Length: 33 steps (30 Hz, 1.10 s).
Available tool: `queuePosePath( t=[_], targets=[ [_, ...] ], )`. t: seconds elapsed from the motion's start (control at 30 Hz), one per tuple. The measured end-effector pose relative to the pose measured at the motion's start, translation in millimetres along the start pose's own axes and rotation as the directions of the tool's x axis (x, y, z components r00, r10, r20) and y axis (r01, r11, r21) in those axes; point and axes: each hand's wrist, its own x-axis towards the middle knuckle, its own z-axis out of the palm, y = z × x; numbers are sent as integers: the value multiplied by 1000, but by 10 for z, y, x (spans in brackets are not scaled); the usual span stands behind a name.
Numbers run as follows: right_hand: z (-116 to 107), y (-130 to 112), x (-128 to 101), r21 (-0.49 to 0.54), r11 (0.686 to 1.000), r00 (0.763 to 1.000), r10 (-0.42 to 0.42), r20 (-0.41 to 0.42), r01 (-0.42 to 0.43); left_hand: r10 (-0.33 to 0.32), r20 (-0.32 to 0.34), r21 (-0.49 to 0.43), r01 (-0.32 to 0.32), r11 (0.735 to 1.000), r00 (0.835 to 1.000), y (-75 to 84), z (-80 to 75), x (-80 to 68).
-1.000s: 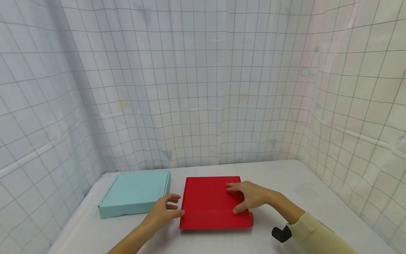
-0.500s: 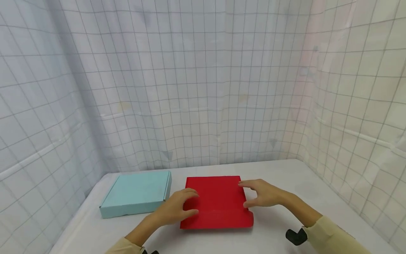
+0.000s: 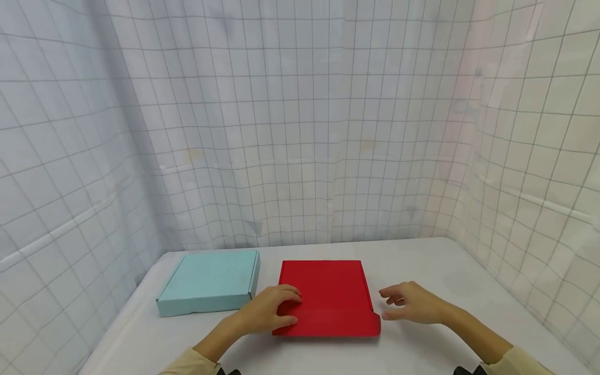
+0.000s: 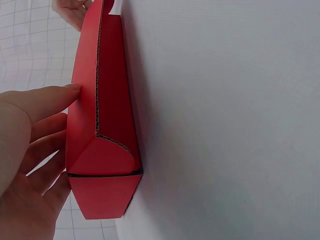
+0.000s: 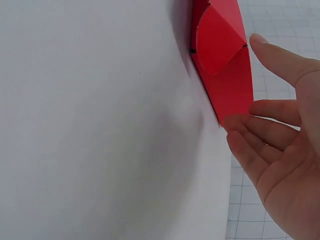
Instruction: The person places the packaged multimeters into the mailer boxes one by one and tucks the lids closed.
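Your left hand [image 3: 269, 311] is resting loosely curled on the red box's [image 3: 328, 297] left side; your right hand [image 3: 414, 302] is hovering open just beside its right edge.

Bright, even, diffuse light fills all three views, with no glare. The flat red cardboard box [image 3: 325, 297] casts only a soft, faint shadow on the white worktop [image 3: 422, 344]. The head view bends at its edges; the wrist views blur the nearest fingers [image 4: 30, 102].

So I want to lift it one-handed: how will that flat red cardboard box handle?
The flat red corrugated cardboard box probably stays fairly stiff and light: fluted edges show in the wrist view. Being wide and shallow, it won't tip, but may slide on the smooth white table. Its loose rounded side flap might swing open.
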Motion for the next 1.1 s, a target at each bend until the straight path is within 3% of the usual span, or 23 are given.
queuePosePath(
  t=[0.4,0.57,0.83,1.1],
  targets=[
    [291,23,-112,143,987,996,75,-44,-68,-9,-20,-10,9,1000,1000,5,33,22],
    [413,-76,-85,193,969,985,166,-56,-152,-25,-24,-13,25,1000,999,25,31,30],
    [506,-228,-10,342,883,938,346,-8,-322,-35,-28,-41,34,999,999,5,34,26],
    [488,-302,-14,547,754,918,389,72,-362,-46,-16,-66,45,997,999,-10,7,24]
  ],
)
